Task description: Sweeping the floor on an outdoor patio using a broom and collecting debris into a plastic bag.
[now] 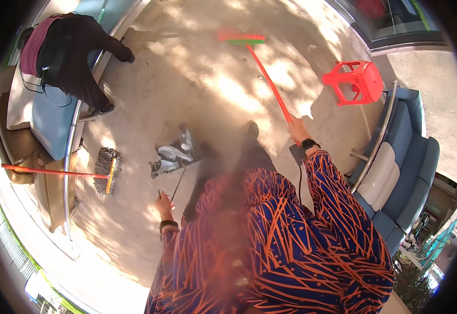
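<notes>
Both closed | right fingers (296,128): red broom (270,79) | left fingers (163,202): thin rod (179,183)

Upper centre of the frame: head of long red-handled broom (271,83), handle slanting down to right hand (297,131). Upper right: red plastic stool (365,83). Below stool, at right: blue padded sofa (402,138), with off-white rectangular cushion (379,175) on seat. Centre left: crumpled silver plastic heap (173,153), thin dark rod (179,182) from its lower side down to left hand (163,205). Farther left: red-handled grey string mop (103,165), handle toward left edge.
</notes>
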